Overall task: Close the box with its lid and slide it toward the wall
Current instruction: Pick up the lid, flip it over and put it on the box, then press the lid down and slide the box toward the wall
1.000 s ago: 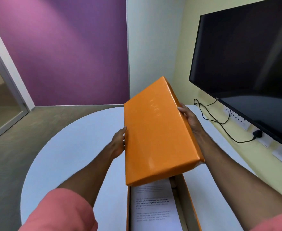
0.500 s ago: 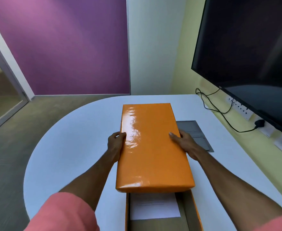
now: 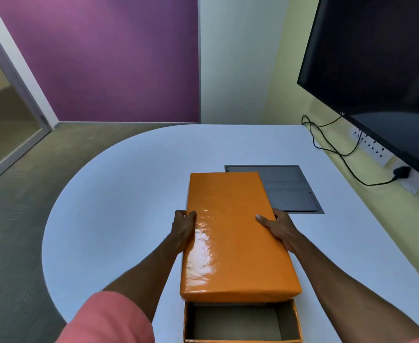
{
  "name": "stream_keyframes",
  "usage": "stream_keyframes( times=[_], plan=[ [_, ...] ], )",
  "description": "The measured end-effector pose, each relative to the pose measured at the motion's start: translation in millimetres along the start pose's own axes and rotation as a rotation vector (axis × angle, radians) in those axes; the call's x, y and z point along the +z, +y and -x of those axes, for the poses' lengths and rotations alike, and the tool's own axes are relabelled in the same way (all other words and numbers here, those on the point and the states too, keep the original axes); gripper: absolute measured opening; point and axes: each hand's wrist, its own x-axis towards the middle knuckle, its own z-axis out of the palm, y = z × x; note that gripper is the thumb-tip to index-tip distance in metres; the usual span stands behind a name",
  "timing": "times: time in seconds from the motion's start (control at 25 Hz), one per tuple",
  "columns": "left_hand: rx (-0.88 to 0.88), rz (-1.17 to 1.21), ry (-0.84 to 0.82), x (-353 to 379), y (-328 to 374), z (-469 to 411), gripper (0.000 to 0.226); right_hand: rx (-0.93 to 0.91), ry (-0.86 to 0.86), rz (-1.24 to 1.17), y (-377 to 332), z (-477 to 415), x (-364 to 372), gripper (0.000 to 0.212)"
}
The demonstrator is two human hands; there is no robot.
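A glossy orange lid (image 3: 233, 238) lies nearly flat over the orange box (image 3: 242, 323) on the white table (image 3: 119, 206). The lid covers the box's far part; the near end of the box still shows its brown inside below the lid's front edge. My left hand (image 3: 182, 229) grips the lid's left long side, thumb on top. My right hand (image 3: 279, 227) grips the right long side, fingers on top. Whether the lid's far end rests on the box is hidden.
A grey recessed panel (image 3: 287, 191) is set in the table just beyond the lid on the right. A black screen (image 3: 377, 70) hangs on the yellow right wall, with sockets (image 3: 374, 149) and a black cable (image 3: 337, 149) below it. A purple wall stands beyond the table's rounded far edge.
The lid has come down from a steep tilt to nearly flat and moved toward me over the box. The paper inside the box is now covered.
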Motion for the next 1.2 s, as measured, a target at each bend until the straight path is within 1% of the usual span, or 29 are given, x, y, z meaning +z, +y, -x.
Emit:
stream_keyframes(
  times=[0.16,0.36,0.68,0.8,0.92,1.08,1.2],
  plan=[
    [-0.015,-0.050,0.026,6.8,-6.7,0.7,0.041,-0.004,0.010,0.048,7.1,-0.3,-1.0,0.060],
    [-0.047,-0.067,0.022,14.3,-15.2,4.4,0.048,-0.005,0.023,0.078,10.9,-0.8,-4.2,0.064],
    [-0.031,-0.054,-0.040,10.2,-15.8,15.8,0.050,-0.007,0.051,0.032,18.7,12.1,-6.0,0.066],
    [-0.011,-0.048,-0.051,7.5,-19.8,20.8,0.048,0.005,0.059,0.012,23.1,17.9,-7.3,0.069],
    [0.012,-0.045,-0.064,5.8,-22.0,23.6,0.041,0.015,0.077,0.014,28.9,21.7,-6.8,0.068],
    [-0.014,-0.081,-0.054,8.8,-18.4,24.8,0.044,0.088,0.022,0.028,29.1,19.8,-7.3,0.058],
    [-0.033,-0.101,-0.011,8.5,-17.5,24.7,0.045,0.116,-0.010,0.043,26.0,20.7,-8.3,0.058]
  ],
)
